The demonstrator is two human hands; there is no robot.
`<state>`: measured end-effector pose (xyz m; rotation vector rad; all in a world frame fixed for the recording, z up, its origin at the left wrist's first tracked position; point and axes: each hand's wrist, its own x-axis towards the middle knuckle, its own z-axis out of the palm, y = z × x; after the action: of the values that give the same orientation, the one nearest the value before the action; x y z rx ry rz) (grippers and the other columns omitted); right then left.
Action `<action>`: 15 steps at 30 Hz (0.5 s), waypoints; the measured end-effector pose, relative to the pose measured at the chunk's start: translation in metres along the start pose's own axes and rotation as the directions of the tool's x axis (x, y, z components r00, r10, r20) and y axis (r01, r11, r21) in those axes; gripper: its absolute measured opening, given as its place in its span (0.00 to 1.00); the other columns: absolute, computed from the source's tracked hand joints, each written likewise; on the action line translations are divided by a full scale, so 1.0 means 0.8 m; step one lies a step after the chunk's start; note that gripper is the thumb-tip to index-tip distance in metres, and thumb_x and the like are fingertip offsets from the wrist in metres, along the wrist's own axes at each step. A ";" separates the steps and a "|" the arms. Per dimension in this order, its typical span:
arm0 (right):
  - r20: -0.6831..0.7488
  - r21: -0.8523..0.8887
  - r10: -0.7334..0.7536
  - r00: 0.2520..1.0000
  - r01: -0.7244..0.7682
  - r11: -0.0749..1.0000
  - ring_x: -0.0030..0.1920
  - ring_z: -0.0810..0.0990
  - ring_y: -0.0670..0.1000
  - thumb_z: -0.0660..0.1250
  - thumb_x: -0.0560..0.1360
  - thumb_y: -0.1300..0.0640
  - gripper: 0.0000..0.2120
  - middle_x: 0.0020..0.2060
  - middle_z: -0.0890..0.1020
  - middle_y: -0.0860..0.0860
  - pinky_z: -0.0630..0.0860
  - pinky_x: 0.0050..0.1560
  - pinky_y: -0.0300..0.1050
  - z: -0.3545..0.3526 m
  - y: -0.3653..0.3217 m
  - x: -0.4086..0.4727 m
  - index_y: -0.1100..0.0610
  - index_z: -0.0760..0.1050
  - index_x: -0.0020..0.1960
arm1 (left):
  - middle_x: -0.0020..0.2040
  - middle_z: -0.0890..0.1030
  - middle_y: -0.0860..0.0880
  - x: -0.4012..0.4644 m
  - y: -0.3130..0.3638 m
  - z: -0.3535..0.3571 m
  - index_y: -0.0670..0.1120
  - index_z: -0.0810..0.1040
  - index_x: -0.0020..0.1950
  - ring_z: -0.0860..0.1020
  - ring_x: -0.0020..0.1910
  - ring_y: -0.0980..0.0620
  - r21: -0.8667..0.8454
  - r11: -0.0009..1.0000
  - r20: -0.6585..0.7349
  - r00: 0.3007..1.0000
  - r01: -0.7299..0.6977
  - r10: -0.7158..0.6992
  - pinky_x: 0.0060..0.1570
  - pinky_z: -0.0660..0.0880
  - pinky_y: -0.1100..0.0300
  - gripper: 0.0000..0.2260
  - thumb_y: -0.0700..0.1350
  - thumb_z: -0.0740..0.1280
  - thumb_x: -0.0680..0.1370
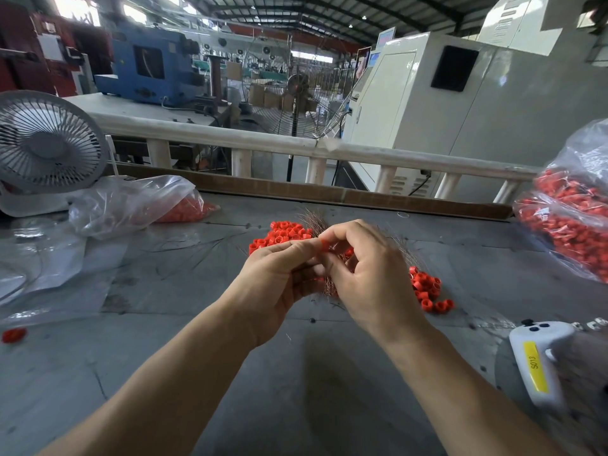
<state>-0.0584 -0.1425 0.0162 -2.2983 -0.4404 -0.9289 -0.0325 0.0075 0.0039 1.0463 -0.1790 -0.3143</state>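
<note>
Both hands meet above the middle of the grey table (197,340). My left hand (276,284) curls around a bundle of thin copper-coloured wires (329,286) that fans out behind the hands. My right hand (365,268) pinches a small red plastic ring (325,245) between thumb and forefinger, right at the left hand's fingertips. A heap of the same red rings (283,235) lies just behind the hands, and a smaller heap (427,291) lies to their right. How the ring sits on the wires is hidden by the fingers.
A clear bag of red rings (572,225) stands at the right edge, another bag (138,205) lies at the back left beside a white desk fan (46,143). A white handheld controller (536,360) rests at the near right. One stray ring (13,334) lies far left.
</note>
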 end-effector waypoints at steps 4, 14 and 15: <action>-0.022 0.007 0.018 1.000 -0.017 1.000 0.48 0.80 0.47 0.75 0.76 0.60 0.06 0.47 0.81 0.44 0.79 0.49 0.51 0.001 0.000 -0.001 0.54 0.81 0.52 | 0.42 0.78 0.42 -0.003 0.003 0.001 0.40 0.81 0.47 0.78 0.41 0.49 0.003 0.999 0.019 0.999 0.044 -0.044 0.49 0.78 0.54 0.07 0.43 0.68 0.80; -0.006 -0.032 -0.017 1.000 0.016 0.999 0.48 0.78 0.46 0.75 0.76 0.61 0.06 0.47 0.81 0.44 0.78 0.49 0.46 -0.002 -0.005 -0.002 0.55 0.81 0.52 | 0.50 0.75 0.39 -0.003 0.003 0.005 0.39 0.79 0.57 0.78 0.44 0.47 -0.003 0.998 0.015 0.998 0.062 -0.062 0.51 0.78 0.52 0.08 0.42 0.65 0.81; 0.000 -0.036 -0.019 1.000 0.019 0.999 0.48 0.78 0.45 0.75 0.76 0.60 0.06 0.47 0.81 0.44 0.77 0.49 0.46 -0.002 -0.005 -0.002 0.54 0.81 0.52 | 0.51 0.75 0.38 -0.003 0.003 0.005 0.39 0.79 0.57 0.77 0.45 0.46 0.000 0.998 0.015 0.998 0.058 -0.058 0.51 0.78 0.52 0.09 0.41 0.65 0.81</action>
<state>-0.0626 -0.1407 0.0180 -2.3295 -0.4498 -0.9541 -0.0353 0.0061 0.0077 1.0503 -0.1624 -0.3748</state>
